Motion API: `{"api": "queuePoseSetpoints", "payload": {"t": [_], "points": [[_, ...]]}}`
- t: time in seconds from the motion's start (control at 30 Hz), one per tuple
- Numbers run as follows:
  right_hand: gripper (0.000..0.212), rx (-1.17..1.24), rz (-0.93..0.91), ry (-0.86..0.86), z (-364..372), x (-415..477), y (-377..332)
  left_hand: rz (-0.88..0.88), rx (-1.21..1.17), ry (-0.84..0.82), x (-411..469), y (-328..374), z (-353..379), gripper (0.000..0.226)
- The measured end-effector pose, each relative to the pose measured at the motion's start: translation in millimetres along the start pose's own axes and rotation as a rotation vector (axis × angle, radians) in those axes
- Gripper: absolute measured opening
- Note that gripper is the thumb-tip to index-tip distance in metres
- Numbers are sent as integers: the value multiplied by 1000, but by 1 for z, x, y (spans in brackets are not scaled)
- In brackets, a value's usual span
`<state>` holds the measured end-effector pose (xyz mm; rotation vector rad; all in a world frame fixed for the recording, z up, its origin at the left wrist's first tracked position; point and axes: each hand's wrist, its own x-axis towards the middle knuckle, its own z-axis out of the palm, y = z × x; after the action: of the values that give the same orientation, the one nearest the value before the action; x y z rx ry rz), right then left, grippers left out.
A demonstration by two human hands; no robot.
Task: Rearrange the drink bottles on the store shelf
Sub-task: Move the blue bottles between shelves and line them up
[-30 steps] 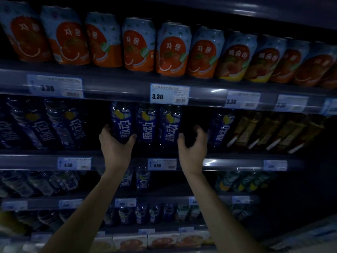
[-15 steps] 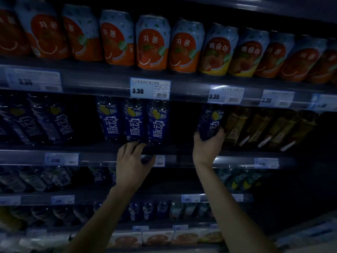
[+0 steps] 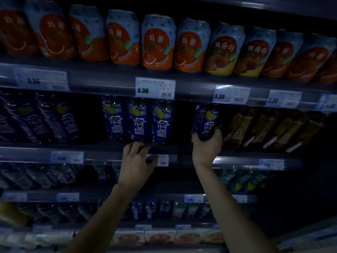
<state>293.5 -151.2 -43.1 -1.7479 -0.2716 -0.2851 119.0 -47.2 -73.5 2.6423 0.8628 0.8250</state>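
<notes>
Blue labels mark the bottles on the second shelf, and the row is uneven. At far left two bottles stand together, then comes a dark gap. Next a trio stands shoulder to shoulder at the shelf's front lip, labels facing out.

The left hand sits just below the trio, its fingers loosely curled over the shelf edge at the bases of the bottles; they close on nothing that I can see, and the hand looks placed there to brace, or to be ready to steady the trio.

Right of the trio is a second gap. Beyond it the right hand wraps the base of a lone bottle, fingers closed round its lower end, thumb side partly hidden. The low grip probably lets the bottle pass under the price rail above. It leans slightly and sits just beside the amber bottles, which tilt rightward. My guess is that it belongs with the trio, so closing that gap seems the aim.
</notes>
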Motion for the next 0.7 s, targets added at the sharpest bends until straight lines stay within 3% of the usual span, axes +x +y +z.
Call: {"api": "queuePoseSetpoints", "payload": {"t": [0.7], "points": [[72,-6,-10,-124,27,-33,-8,-85,-109,-10,3,2,-11,43]]}}
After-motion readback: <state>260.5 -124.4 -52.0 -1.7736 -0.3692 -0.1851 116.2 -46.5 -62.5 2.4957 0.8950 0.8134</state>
